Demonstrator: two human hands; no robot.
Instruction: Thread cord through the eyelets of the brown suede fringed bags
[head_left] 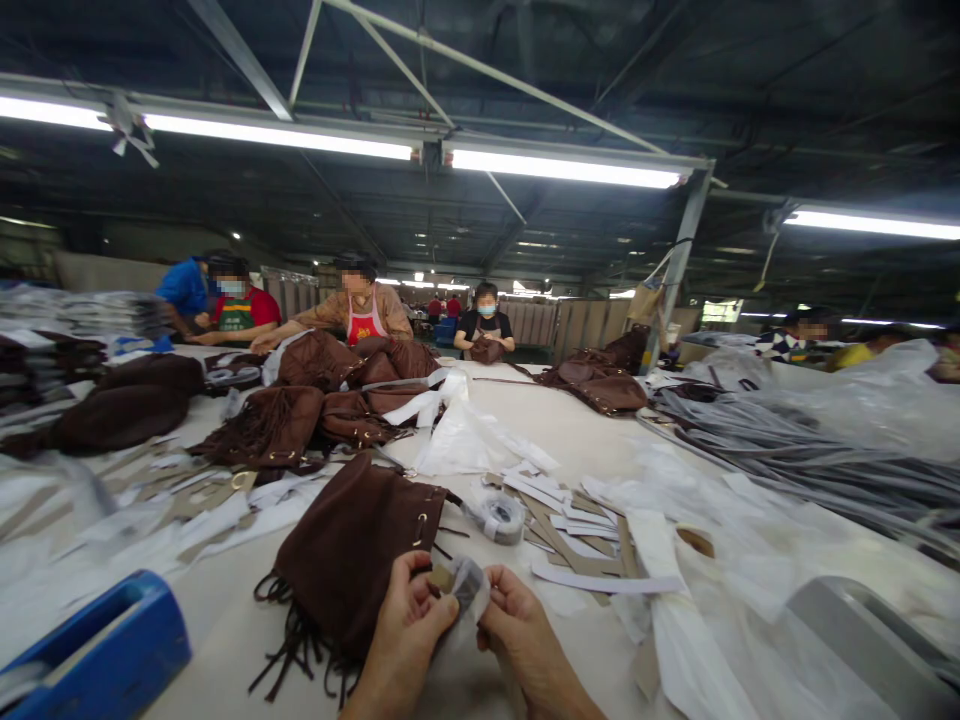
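Note:
Both hands are at the front of the table. My left hand (401, 640) is closed, pinching one side of a clear plastic strip (471, 582). On the other side of the strip, my right hand (525, 632) is closed too, thumb against fingers. Something small and olive-brown shows at the left fingertips; I cannot make out its kind. Just behind and left of my left hand lies a dark brown fringed bag (352, 545) with gold eyelets along its edge. A roll of clear tape (501, 517) lies beyond my fingertips.
A blue tape dispenser (124, 640) stands at front left, a grey one (862, 640) at front right. White paper strips (577, 520) and plastic film (720, 560) litter the table. More brown bags (277, 420) and grey strips (795, 450) lie farther back. Several co-workers work across the table.

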